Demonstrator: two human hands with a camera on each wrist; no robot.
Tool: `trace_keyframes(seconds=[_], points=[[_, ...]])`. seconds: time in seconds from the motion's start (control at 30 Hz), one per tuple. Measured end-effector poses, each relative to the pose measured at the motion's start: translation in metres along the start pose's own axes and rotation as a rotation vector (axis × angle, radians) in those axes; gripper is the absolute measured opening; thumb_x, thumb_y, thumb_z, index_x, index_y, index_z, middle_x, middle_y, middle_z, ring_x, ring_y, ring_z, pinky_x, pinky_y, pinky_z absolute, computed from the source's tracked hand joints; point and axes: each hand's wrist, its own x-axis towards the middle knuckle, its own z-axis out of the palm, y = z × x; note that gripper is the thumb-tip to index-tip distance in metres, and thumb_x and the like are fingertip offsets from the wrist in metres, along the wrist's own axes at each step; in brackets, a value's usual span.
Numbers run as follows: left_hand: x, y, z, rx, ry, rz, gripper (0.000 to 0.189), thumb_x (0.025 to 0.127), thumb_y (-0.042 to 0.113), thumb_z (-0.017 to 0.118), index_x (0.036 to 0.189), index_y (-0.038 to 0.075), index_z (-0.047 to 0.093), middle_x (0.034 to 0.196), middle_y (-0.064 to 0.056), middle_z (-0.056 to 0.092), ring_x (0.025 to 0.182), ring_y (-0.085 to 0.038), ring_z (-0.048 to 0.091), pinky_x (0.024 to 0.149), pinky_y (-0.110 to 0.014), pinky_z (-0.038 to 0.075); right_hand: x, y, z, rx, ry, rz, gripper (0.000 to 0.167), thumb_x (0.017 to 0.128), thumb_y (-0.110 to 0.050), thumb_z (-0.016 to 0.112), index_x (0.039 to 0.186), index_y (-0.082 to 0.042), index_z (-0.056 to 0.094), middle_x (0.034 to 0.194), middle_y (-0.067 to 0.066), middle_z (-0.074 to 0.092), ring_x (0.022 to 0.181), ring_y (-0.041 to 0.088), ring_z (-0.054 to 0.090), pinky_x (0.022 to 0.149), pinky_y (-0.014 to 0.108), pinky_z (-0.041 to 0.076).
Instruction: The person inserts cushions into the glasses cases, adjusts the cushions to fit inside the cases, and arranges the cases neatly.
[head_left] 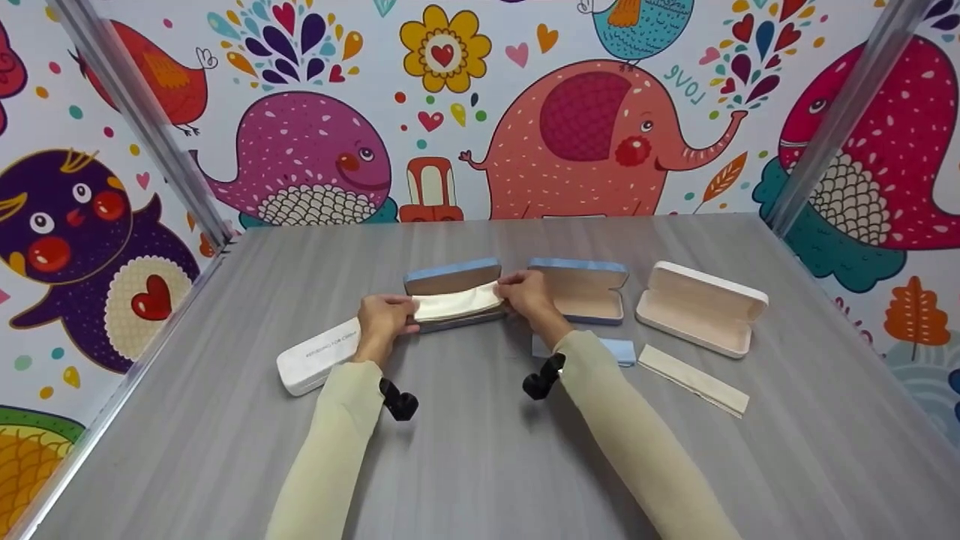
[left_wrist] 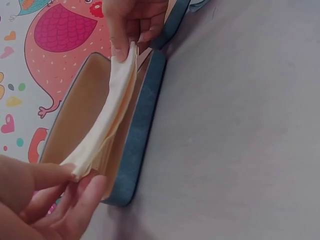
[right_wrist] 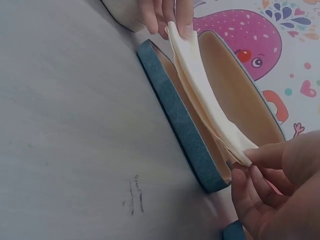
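Both hands hold a folded cream cloth point(head_left: 456, 302) by its two ends, stretched lengthwise over an opened blue glasses case point(head_left: 459, 325). My left hand point(head_left: 381, 322) pinches the left end between thumb and fingers. At the other end my right hand point(head_left: 531, 298) pinches the cloth the same way. In the left wrist view the cloth point(left_wrist: 106, 117) sags a little and overlaps the tan inside of the case. The case's lid point(right_wrist: 235, 82) stands raised behind the cloth in the right wrist view.
A closed white glasses case point(head_left: 315, 360) lies beside the left hand. To the right stand a second opened blue case point(head_left: 589, 296) and an opened white case point(head_left: 701, 309). A folded light-blue cloth point(head_left: 621, 351) and another cream cloth point(head_left: 694, 380) lie before them on the grey table point(head_left: 465, 465).
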Motion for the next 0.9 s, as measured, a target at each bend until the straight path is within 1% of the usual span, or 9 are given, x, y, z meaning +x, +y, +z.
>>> trace_keyframes(seconds=[0.17, 0.3, 0.4, 0.57, 0.67, 0.73, 0.8, 0.83, 0.9], points=[[0.006, 0.002, 0.0, 0.024, 0.021, -0.013, 0.021, 0.086, -0.004, 0.066, 0.106, -0.01, 0.072, 0.082, -0.01, 0.068, 0.055, -0.007, 0.063, 0.057, -0.019, 0.058, 0.001, -0.003, 0.001, -0.06, 0.008, -0.004, 0.009, 0.092, -0.007, 0.068, 0.099, -0.001, 0.069, 0.075, 0.001, 0.06, 0.062, 0.012, 0.057, 0.057, 0.028, 0.049], [0.008, 0.003, 0.002, 0.043, 0.042, -0.027, 0.021, 0.084, -0.006, 0.068, 0.104, -0.009, 0.073, 0.092, -0.016, 0.072, 0.054, -0.006, 0.062, 0.055, -0.018, 0.058, 0.002, -0.005, 0.003, -0.13, 0.025, -0.01, 0.008, 0.092, -0.007, 0.069, 0.098, -0.001, 0.07, 0.078, 0.002, 0.06, 0.063, 0.012, 0.058, 0.058, 0.027, 0.051], [0.008, 0.002, 0.003, 0.062, 0.052, -0.017, 0.02, 0.083, -0.006, 0.07, 0.102, -0.007, 0.074, 0.098, -0.018, 0.073, 0.055, -0.006, 0.062, 0.053, -0.016, 0.056, 0.003, -0.005, 0.005, -0.152, 0.035, -0.011, 0.007, 0.091, -0.006, 0.069, 0.096, -0.001, 0.071, 0.077, 0.001, 0.059, 0.062, 0.011, 0.057, 0.056, 0.024, 0.049], [0.007, 0.0, 0.002, 0.096, 0.068, 0.027, 0.019, 0.081, -0.007, 0.07, 0.1, -0.009, 0.074, 0.097, -0.019, 0.073, 0.056, -0.006, 0.06, 0.051, -0.013, 0.053, 0.004, -0.004, 0.007, -0.167, 0.044, -0.023, 0.006, 0.089, -0.003, 0.07, 0.094, 0.0, 0.071, 0.077, 0.002, 0.06, 0.06, 0.011, 0.057, 0.053, 0.022, 0.048], [0.007, -0.001, 0.002, 0.1, 0.077, 0.051, 0.021, 0.079, -0.009, 0.069, 0.1, -0.01, 0.074, 0.094, -0.019, 0.073, 0.055, -0.006, 0.059, 0.05, -0.013, 0.052, 0.005, -0.003, 0.008, -0.161, 0.049, -0.033, 0.003, 0.087, 0.0, 0.07, 0.091, -0.001, 0.071, 0.078, 0.005, 0.063, 0.06, 0.013, 0.058, 0.054, 0.025, 0.05], [0.006, -0.001, 0.003, 0.103, 0.085, 0.074, 0.023, 0.077, -0.01, 0.068, 0.099, -0.011, 0.074, 0.091, -0.02, 0.074, 0.054, -0.006, 0.059, 0.049, -0.013, 0.052, 0.009, 0.0, 0.008, -0.158, 0.057, -0.071, 0.004, 0.085, 0.002, 0.07, 0.085, -0.001, 0.07, 0.076, 0.006, 0.066, 0.058, 0.013, 0.059, 0.053, 0.027, 0.051], [0.006, -0.002, 0.003, 0.111, 0.091, 0.098, 0.024, 0.076, -0.01, 0.066, 0.099, -0.012, 0.073, 0.091, -0.022, 0.074, 0.053, -0.006, 0.059, 0.048, -0.013, 0.052, 0.012, 0.002, 0.008, -0.17, 0.065, -0.091, 0.006, 0.083, 0.003, 0.07, 0.081, -0.002, 0.07, 0.077, 0.008, 0.069, 0.057, 0.014, 0.062, 0.053, 0.029, 0.053], [0.005, -0.002, 0.003, 0.116, 0.094, 0.11, 0.025, 0.075, -0.01, 0.065, 0.099, -0.012, 0.073, 0.091, -0.023, 0.075, 0.052, -0.006, 0.059, 0.048, -0.013, 0.052, 0.013, 0.004, 0.009, -0.172, 0.066, -0.112, 0.006, 0.082, 0.004, 0.07, 0.08, -0.002, 0.07, 0.077, 0.009, 0.07, 0.057, 0.014, 0.062, 0.052, 0.029, 0.053], [0.005, -0.003, 0.003, 0.142, 0.102, 0.131, 0.025, 0.075, -0.009, 0.064, 0.099, -0.012, 0.074, 0.092, -0.024, 0.075, 0.051, -0.005, 0.058, 0.049, -0.013, 0.052, 0.013, 0.005, 0.01, -0.183, 0.064, -0.132, 0.004, 0.082, 0.004, 0.07, 0.082, 0.0, 0.072, 0.081, 0.011, 0.073, 0.058, 0.015, 0.064, 0.053, 0.029, 0.055]])
